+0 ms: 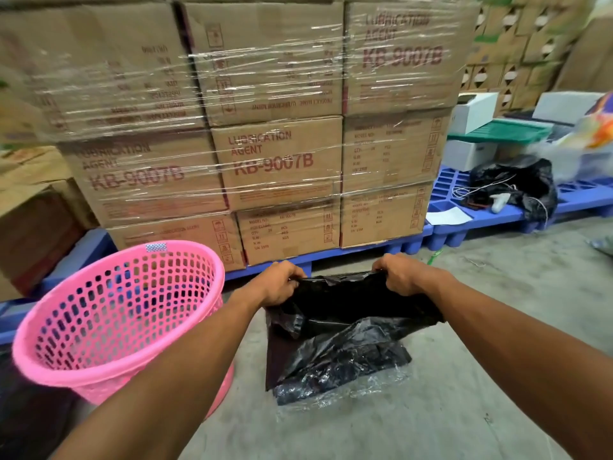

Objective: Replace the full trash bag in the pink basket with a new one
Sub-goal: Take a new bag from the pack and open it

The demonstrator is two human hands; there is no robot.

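A pink perforated basket (109,313) stands on the floor at the left with no bag inside it. To its right I hold a black trash bag (341,313) by its top edge. My left hand (280,283) grips the bag's left corner and my right hand (403,275) grips the right corner, and the edge is stretched between them. Below the bag, a clear plastic pack of folded black bags (341,383) lies on the concrete floor. Another black bag (520,184), crumpled, sits on a blue pallet at the right.
A shrink-wrapped stack of cardboard boxes (278,161) on a blue pallet (391,249) rises straight ahead. More boxes stand at the left. The right pallet (497,220) carries white boxes, a green tray, paper and cords. Concrete floor (497,293) spreads to the right.
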